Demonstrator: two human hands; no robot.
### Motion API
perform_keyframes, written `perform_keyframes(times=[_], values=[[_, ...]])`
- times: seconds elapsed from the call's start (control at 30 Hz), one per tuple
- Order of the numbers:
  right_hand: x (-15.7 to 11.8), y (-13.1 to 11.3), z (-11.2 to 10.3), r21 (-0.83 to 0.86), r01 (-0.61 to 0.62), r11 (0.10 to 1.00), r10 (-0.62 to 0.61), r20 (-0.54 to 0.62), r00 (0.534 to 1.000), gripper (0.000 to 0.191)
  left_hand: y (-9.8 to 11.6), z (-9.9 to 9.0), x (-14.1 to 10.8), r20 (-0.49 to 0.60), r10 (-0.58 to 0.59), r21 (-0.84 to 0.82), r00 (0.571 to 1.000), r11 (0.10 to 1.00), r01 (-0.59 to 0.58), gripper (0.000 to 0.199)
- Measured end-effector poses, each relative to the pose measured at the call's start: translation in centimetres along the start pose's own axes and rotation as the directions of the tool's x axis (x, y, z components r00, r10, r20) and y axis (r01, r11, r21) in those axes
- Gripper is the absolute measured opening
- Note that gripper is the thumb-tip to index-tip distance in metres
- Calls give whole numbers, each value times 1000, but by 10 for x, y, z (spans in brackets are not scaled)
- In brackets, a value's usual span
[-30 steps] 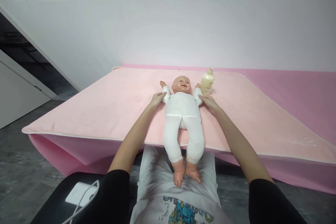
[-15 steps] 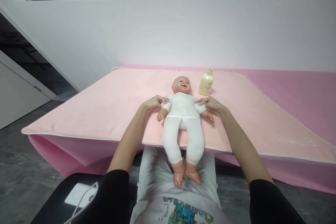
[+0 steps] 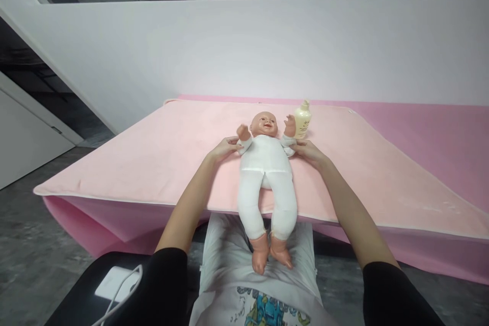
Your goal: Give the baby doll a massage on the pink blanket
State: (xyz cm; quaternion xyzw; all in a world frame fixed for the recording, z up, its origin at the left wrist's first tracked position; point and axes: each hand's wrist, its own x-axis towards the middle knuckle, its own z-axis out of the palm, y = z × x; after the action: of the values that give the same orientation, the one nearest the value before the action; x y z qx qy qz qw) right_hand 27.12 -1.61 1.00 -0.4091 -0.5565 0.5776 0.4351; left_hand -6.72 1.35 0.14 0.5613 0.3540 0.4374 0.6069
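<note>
A baby doll (image 3: 266, 155) with a white cloth body lies face up at the table's front edge, its lower legs reaching over my lap. Its two arms are bent upward, with the hands beside the head. My left hand (image 3: 226, 147) grips the doll's arm on the left side of the view, fingers and thumb closed around the white upper part. On the other side, my right hand (image 3: 307, 151) holds the other arm in the same way. Just behind that raised arm stands a pale yellow bottle (image 3: 303, 121), partly covered by the doll's hand.
A light pink blanket (image 3: 153, 158) lies over a darker pink cover (image 3: 439, 132) on the table. Behind rises a white wall (image 3: 244, 46) with windows above. At lower left, a white device (image 3: 116, 283) with a cable rests on a black surface.
The doll's arms, which pointed down and outward, are now raised beside its head. My hands have gone from resting on the arms to gripping them from the sides.
</note>
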Motion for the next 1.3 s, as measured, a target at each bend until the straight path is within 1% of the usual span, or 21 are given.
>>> perform_keyframes(times=[0.07, 0.1, 0.17, 0.23, 0.33, 0.4, 0.5, 0.53, 0.57, 0.6, 0.63, 0.7, 0.77, 0.83, 0.9, 1.0, 1.07, 1.13, 1.2, 1.23, 1.3], values=[[4, 2, 1, -26, -2, 1000, 2, -24, 1000, 41, 0, 3, 3, -21, 8, -26, 1000, 1000, -9, 52], [7, 4, 1, -46, -3, 999, 1, -49, 999, 42, -2, 5, 5, -52, -1, -33, 999, 999, -1, 51], [13, 8, 2, -87, -4, 996, -5, -108, 994, 40, -6, 9, 9, -158, -15, -33, 987, 999, 10, 46], [19, 12, 3, -128, -19, 992, -3, -170, 985, 37, -12, 12, 13, -251, -27, -33, 968, 999, 20, 43], [26, 17, 7, -179, -56, 982, 5, -274, 962, 34, -22, 17, 20, -343, -20, -21, 939, 1000, 14, 39], [30, 20, 10, -206, -58, 977, -12, -323, 946, 33, -26, 20, 24, -418, -13, 24, 908, 999, 25, 36], [32, 22, 13, -234, -62, 970, -24, -347, 937, 32, -27, 23, 28, -525, -13, 93, 851, 993, 72, 33], [32, 22, 14, -240, -65, 969, -24, -350, 937, 33, -27, 23, 29, -541, -19, 92, 841, 992, 82, 32], [31, 21, 14, -242, -67, 968, -22, -348, 937, 33, -25, 23, 28, -539, -33, 73, 841, 994, 85, 32], [30, 21, 13, -234, -62, 970, -23, -345, 938, 33, -23, 22, 27, -518, -52, 40, 854, 996, 85, 31], [28, 20, 13, -216, -57, 975, -19, -336, 942, 33, -21, 21, 25, -478, -72, 0, 875, 997, 82, 31], [23, 17, 11, -147, -51, 988, 5, -295, 956, 31, -14, 16, 20, -355, -90, -67, 931, 995, 71, 32], [18, 13, 8, -60, -48, 997, 33, -221, 975, 31, -8, 9, 13, -214, -80, -98, 973, 993, 60, 36], [12, 8, 4, -2, -52, 999, 51, -130, 990, 34, -3, 3, 7, -93, -57, -107, 994, 993, 47, 42], [6, 4, 1, 10, -63, 998, 63, -50, 997, 38, -1, -1, 4, -14, -45, -93, 999, 995, 43, 47], [2, 0, -6, -62, -76, 995, 78, 22, 997, 35, -1, -3, 3, 32, -54, -23, 998, 998, 55, 49], [3, 1, -10, -153, -65, 986, 73, 43, 996, 28, -2, -5, 4, 60, -50, 31, 997, 998, 48, 41], [6, 5, -15, -230, -35, 973, 56, 84, 995, 21, -2, -7, 5, 92, -18, 80, 996, 997, 10, 29], [11, 9, -18, -260, 0, 966, 34, 127, 991, 12, -3, -10, 6, 118, 6, 129, 993, 991, -22, 16], [13, 10, -19, -266, 10, 964, 28, 141, 990, 8, -4, -11, 6, 131, 1, 153, 991, 988, -21, 15], [15, 12, -21, -275, 19, 961, 22, 147, 989, 7, -5, -13, 6, 150, -22, 189, 988, 982, -7, 21]])
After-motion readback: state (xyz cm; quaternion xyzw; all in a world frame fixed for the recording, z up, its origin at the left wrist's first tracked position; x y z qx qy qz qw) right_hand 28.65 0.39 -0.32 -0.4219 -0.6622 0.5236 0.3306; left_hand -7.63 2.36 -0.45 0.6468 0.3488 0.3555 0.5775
